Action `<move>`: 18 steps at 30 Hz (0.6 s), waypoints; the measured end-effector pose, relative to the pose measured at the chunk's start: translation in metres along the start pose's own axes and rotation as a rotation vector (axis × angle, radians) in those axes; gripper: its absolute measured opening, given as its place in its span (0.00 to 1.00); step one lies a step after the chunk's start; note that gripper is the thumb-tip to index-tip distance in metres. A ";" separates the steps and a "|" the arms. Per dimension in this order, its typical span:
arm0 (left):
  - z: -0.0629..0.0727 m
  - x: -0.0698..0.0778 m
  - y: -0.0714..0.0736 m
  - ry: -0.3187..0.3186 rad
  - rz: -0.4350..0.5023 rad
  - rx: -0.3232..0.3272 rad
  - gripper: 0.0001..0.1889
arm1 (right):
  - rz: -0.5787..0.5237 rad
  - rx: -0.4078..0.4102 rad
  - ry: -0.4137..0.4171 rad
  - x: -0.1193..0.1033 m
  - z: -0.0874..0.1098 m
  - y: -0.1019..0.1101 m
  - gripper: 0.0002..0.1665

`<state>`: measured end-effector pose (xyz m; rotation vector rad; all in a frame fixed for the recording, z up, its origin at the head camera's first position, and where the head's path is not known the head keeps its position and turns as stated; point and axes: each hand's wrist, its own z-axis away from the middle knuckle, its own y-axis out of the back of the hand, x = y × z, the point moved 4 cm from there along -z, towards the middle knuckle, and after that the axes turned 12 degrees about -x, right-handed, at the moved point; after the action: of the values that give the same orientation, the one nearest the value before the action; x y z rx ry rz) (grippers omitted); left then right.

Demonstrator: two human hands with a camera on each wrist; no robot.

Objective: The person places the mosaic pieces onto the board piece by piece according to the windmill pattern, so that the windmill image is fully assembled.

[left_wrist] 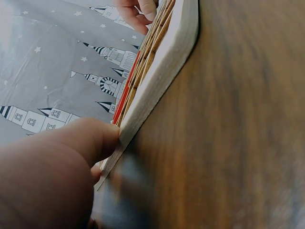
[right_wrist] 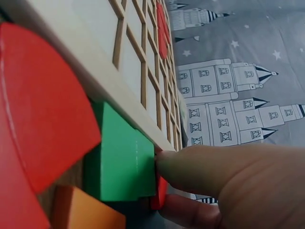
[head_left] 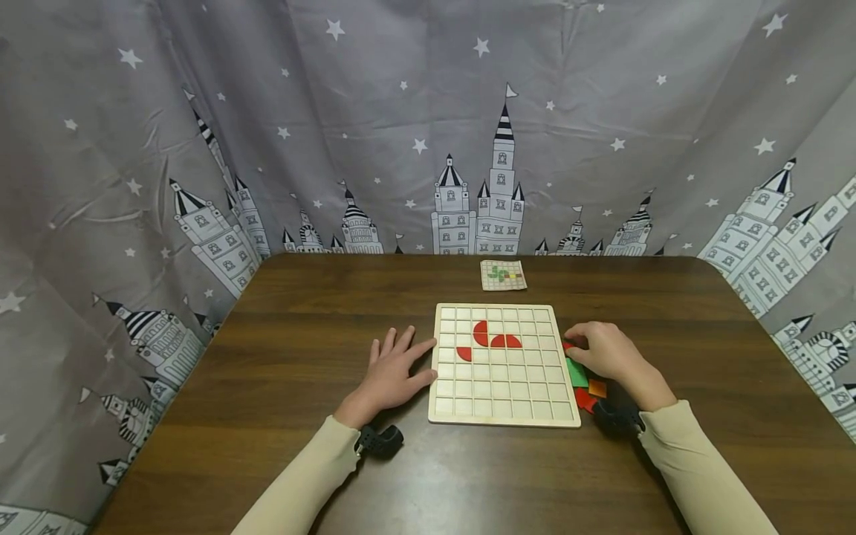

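Note:
A pale wooden grid board (head_left: pixel 504 390) lies on the table, with several red quarter-circle pieces (head_left: pixel 506 341) set in its squares. My left hand (head_left: pixel 394 371) is spread on the table, its thumb and a fingertip touching the board's left edge. Beyond the right edge, my right hand (head_left: pixel 610 349) pinches a red piece (right_wrist: pixel 161 191) between thumb and finger; its full shape is hidden. Beside that piece are green pieces (right_wrist: pixel 126 160), an orange piece (head_left: pixel 597 388) and red quarter-circle pieces (right_wrist: pixel 47 105), close against the board's side.
A small card (head_left: pixel 504 276) printed with a grid and a coloured pattern lies behind the board on the brown wooden table (head_left: pixel 301 312). A grey curtain (head_left: pixel 374 111) with castles and stars hangs behind the table. Each wrist wears a black camera (head_left: pixel 381 442).

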<state>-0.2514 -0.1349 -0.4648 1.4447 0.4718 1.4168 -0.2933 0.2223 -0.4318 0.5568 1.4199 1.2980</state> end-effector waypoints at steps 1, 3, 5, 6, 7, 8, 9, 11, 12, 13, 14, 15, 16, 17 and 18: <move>0.000 0.000 0.000 0.000 -0.001 0.001 0.31 | -0.003 0.001 -0.007 0.000 0.000 0.000 0.19; 0.000 0.001 0.000 0.000 -0.003 0.000 0.31 | -0.009 0.004 -0.023 0.002 -0.001 -0.001 0.19; 0.001 0.001 0.001 0.000 -0.004 0.001 0.31 | -0.013 0.008 -0.037 0.002 -0.002 -0.002 0.19; 0.001 0.001 0.001 -0.001 -0.004 0.001 0.31 | -0.014 0.012 -0.043 0.002 -0.003 -0.003 0.19; 0.001 0.002 0.001 -0.002 -0.003 0.002 0.31 | -0.014 0.017 -0.050 0.003 -0.003 -0.003 0.19; 0.001 0.002 0.002 -0.002 -0.004 0.002 0.31 | -0.014 0.023 -0.056 0.003 -0.004 -0.004 0.18; 0.001 0.002 0.002 -0.003 -0.004 0.002 0.31 | -0.014 0.030 -0.061 0.004 -0.004 -0.005 0.18; 0.001 0.002 0.002 -0.004 -0.005 0.002 0.31 | -0.013 0.041 -0.067 0.004 -0.005 -0.005 0.18; 0.001 0.002 0.003 -0.004 -0.004 0.001 0.31 | -0.013 0.048 -0.066 0.004 -0.005 -0.005 0.18; 0.001 0.002 0.002 -0.003 -0.004 0.001 0.31 | -0.014 0.056 -0.066 0.004 -0.005 -0.004 0.18; 0.001 0.002 0.002 -0.003 -0.003 0.000 0.31 | -0.015 0.062 -0.066 0.004 -0.004 -0.003 0.18; 0.001 0.002 0.002 -0.002 -0.002 -0.001 0.31 | -0.018 0.066 -0.059 0.005 -0.004 -0.001 0.19; 0.001 0.002 0.002 -0.001 -0.001 -0.001 0.31 | -0.019 0.068 -0.048 0.005 -0.004 0.000 0.19; 0.001 0.002 0.002 0.000 -0.001 -0.002 0.31 | -0.022 0.068 -0.031 0.006 -0.003 0.001 0.21; 0.001 0.002 0.002 0.000 -0.001 -0.002 0.31 | -0.024 0.068 -0.007 0.006 -0.002 0.003 0.23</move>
<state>-0.2512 -0.1343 -0.4623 1.4427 0.4709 1.4154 -0.2981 0.2270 -0.4319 0.5872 1.4649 1.2319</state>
